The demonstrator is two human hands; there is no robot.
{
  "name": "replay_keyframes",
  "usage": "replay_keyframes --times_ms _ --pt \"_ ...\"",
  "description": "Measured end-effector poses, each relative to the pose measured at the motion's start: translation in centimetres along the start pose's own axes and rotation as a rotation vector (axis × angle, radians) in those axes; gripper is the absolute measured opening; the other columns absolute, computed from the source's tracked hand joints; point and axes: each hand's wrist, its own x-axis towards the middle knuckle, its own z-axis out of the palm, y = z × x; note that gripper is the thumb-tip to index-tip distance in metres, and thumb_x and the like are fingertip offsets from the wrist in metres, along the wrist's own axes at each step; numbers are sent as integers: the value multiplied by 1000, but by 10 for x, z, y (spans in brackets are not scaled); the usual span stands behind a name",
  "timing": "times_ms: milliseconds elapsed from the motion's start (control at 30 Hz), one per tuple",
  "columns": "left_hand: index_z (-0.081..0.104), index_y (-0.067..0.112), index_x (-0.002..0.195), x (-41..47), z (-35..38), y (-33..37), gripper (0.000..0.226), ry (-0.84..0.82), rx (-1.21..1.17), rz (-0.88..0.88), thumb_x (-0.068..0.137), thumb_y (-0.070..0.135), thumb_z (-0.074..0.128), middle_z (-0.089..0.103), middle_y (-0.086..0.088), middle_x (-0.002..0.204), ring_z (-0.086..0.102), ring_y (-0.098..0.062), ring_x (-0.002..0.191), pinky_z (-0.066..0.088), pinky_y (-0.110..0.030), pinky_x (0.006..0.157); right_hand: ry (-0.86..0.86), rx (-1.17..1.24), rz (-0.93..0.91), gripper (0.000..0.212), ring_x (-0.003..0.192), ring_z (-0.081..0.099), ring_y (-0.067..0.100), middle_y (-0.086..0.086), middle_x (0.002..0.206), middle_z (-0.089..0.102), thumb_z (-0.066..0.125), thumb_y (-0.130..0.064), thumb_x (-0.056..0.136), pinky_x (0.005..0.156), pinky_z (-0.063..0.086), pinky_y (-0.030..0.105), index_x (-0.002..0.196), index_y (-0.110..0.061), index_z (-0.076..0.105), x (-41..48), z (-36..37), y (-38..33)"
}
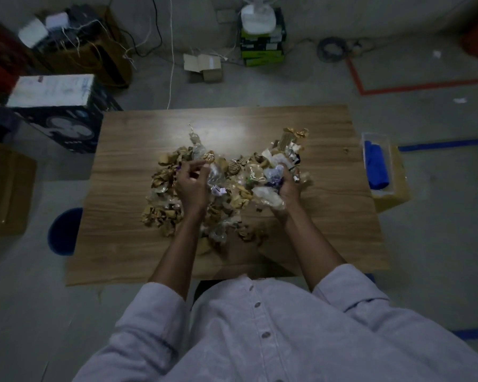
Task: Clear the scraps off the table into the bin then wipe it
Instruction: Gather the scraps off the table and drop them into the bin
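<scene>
Frame centre, table (pixel 138 244): right hand (pixel 286 190) clutches a fistful of scraps (pixel 271 175); left hand (pixel 191 186) curled in the pile, hold unclear.

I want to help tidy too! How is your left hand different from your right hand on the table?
The right hand clutches a big bundle of scraps, while the left hand only picks at the pile with curled fingers. The left hand shows its whole back; the right hand is partly hidden by its bundle. Both are over the wooden table.
</scene>
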Motion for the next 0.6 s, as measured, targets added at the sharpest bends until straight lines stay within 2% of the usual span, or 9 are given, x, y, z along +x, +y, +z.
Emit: replay_keyframes --times_ms 67,133,167,233,300,367,433,533,600 --pt "63 26 120 -33 18 10 36 -30 -77 -87 90 42 73 60 -8 130 60 -21 111 52 -30 77 -45 34 -1 103 120 65 39 16 133 66 101 -41 43 100 50 65 135 -15 64 -5 5 0" --pt "48 36 138 -58 34 18 74 -86 -250 -359 77 67 76 45 -4 145 52 -25 125 50 -37 84 9 14 -66 89 107 70 32 16 130 68 93 -36 59 91 59 53 138 -14 60 -61 28 -25" --pt "41 35 145 -66 38 25 85 -141 -357 -497 76 72 74 43 -3 147 51 -27 126 51 -39 83 31 16 -121 78 100 71 28 14 126 70 86 -29 67 82 62 44 138 -11 59 -78 35 -31" --pt "47 20 146 -67 43 37 77 -309 -602 -635 88 69 64 57 -8 141 62 -32 120 60 -45 80 -3 50 -187 65 96 71 28 13 120 71 78 -20 78 74 62 41 139 -11 57 -94 43 -33" --pt "59 10 136 -54 47 45 70 -401 -771 -656 95 66 56 68 -16 132 67 -36 119 57 -51 97 -24 50 -195 62 98 70 28 14 123 71 76 -17 83 79 60 43 141 -14 55 -102 45 -30" --pt "55 11 144 -42 51 47 83 -451 -805 -681 86 68 69 61 -19 142 62 -39 126 48 -57 108 -27 -40 -218 59 98 70 22 10 122 70 75 -17 87 79 61 35 142 -14 54 -109 44 -22" --pt "50 15 149 -23 66 23 94 -470 -777 -718 75 60 86 56 -18 147 60 -40 129 45 -60 110 -46 -157 -251 62 105 69 24 9 123 69 78 -32 77 90 60 41 133 -14 60 -115 43 -14" --pt "61 3 138 -35 59 38 66 -471 -726 -663 85 33 84 64 -17 137 64 -33 124 51 -46 107 -59 -430 -371 49 116 64 29 10 124 69 69 -37 74 101 53 48 118 -17 67 -122 37 -9" --pt "68 -5 120 -46 57 38 31 -510 -669 -664 95 12 70 75 -15 112 75 -26 98 62 -33 83 -111 -643 -420 45 123 58 31 11 131 64 66 -36 83 105 49 46 125 -19 67 -122 28 -4"
